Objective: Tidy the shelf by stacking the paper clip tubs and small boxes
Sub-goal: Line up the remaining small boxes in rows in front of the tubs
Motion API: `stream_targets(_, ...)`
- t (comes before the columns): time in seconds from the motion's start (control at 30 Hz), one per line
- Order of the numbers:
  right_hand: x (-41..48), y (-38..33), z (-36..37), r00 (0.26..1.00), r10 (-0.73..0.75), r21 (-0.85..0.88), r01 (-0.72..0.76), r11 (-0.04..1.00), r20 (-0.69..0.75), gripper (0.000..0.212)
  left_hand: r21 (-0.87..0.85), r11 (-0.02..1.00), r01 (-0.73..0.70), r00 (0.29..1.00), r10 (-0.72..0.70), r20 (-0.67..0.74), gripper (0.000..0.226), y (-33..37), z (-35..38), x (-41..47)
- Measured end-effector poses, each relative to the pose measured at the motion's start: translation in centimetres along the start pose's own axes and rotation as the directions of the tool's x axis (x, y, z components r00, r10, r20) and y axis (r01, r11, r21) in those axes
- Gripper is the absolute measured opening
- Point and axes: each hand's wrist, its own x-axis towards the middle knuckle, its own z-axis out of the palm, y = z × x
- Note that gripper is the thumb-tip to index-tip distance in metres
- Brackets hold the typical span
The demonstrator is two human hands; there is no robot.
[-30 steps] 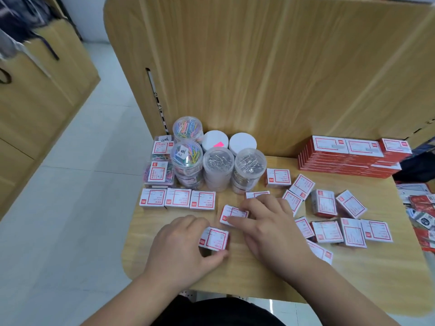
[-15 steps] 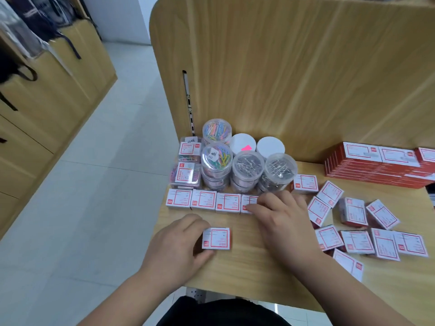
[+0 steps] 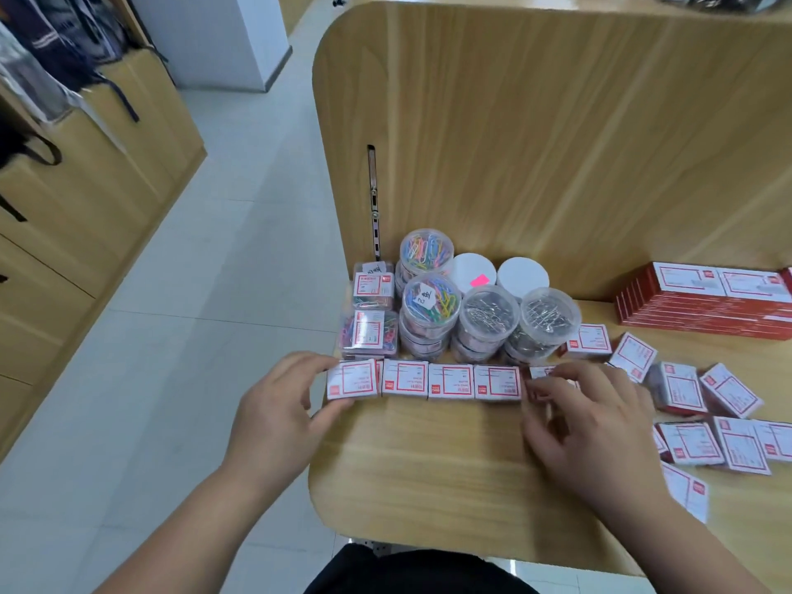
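Head view: paper clip tubs (image 3: 471, 310) stand stacked at the back of the table (image 3: 428, 465), so I judge that part done. In front runs a row of small boxes (image 3: 450, 381), edge to edge. My left grip (image 3: 278, 405) pinches the left end box (image 3: 352, 379). My right grip (image 3: 587, 422) curls over the right end box (image 3: 542, 375). Loose boxes (image 3: 707, 405), white-labelled and red-edged, lie scattered to the right, unstacked.

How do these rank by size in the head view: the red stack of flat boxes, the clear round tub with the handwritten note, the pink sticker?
1. red stack of flat boxes, largest though farther back
2. clear round tub of coloured clips
3. pink sticker, clearly smallest
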Motion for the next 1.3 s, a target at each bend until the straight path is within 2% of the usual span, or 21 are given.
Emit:
stream_targets(0.17, -0.6, 1.0, 0.0, 0.99, 0.084, -0.053, -0.079, 0.995, 0.11, 0.047, -0.054, 0.999, 0.005, 1.0, -0.006, -0.023, 0.047, -0.1, 0.8, 0.4)
stream_targets(0.3, -0.6, 1.2, -0.4, 0.99, 0.09, 0.106, -0.102, 0.989, 0.113, 0.056, -0.062, 0.992, 0.106, 0.993, -0.108, -0.038, 0.074, 0.5, 1.0, 0.2)
stream_targets(0.37, -0.5, 1.8, -0.9, 0.989, 0.116, 0.17, -0.13, 0.977, 0.088, 0.055, -0.041, 0.993, 0.108, 0.991, -0.111, -0.078, 0.077, 0.8, 1.2, 0.0)
stream_targets(0.47, 0.0, 2.8, -1.1, 0.991, 0.087, 0.073, -0.095, 0.993, 0.099, 0.055, -0.02, 1.0, 0.01, 0.984, -0.013, -0.176, 0.07, 1.9, 1.5, -0.1)
stream_targets(0.57, 0.6, 3.0, -0.8, 0.982, 0.089, -0.057, -0.08, 0.995, 0.164, 0.056, 0.022, 0.996, -0.091, 0.978, 0.093, -0.188, 0.057, 3.0, 2.3, 0.2)
stream_targets(0.73, 1.6, 2.6, -0.5, 0.982, 0.095, -0.109, -0.078, 0.991, 0.165, 0.049, 0.065, 0.995, -0.075, 0.976, 0.086, -0.198, 0.052, 3.2, 2.9, 0.5)
stream_targets(0.83, 1.7, 3.0, -0.9, 0.984, 0.031, -0.095, -0.014, 0.995, 0.173, 0.047, 0.092, 0.994, -0.06, 0.971, 0.08, -0.226, 0.05, 2.5, 2.6, 0.2)
stream_targets(0.97, 1.7, 3.5, -3.5, 0.995, -0.055, 0.021, 0.053, 0.998, 0.087, 0.037, 0.074, 0.996, 0.05, 0.971, -0.031, -0.236, 0.049, 1.8, 2.0, -0.5)
stream_targets(1.07, 1.8, 1.7, -5.1, 0.998, -0.051, 0.214, 0.044, 0.976, 0.027, 0.031, -0.013, 0.981, 0.195, 0.968, -0.195, -0.156, 0.052, 1.6, 1.5, -0.8)
stream_targets(1.13, 2.2, -1.0, -4.7, 0.994, -0.108, 0.297, 0.099, 0.95, 0.016, 0.024, -0.081, 0.963, 0.259, 0.959, -0.266, -0.1, 0.051, 1.7, 1.4, -0.8)
stream_targets(1.2, 2.5, -3.7, -3.1, 0.985, -0.173, 0.319, 0.159, 0.934, 0.015, 0.022, -0.157, 0.944, 0.291, 0.951, -0.304, -0.064, 0.049, 1.8, 1.2, -0.8)
stream_targets(1.3, 3.0, -6.8, -0.4, 0.976, -0.217, 0.299, 0.203, 0.932, 0.014, 0.022, -0.181, 0.938, 0.294, 0.953, -0.303, -0.021, 0.049, 1.8, 1.1, -0.6)
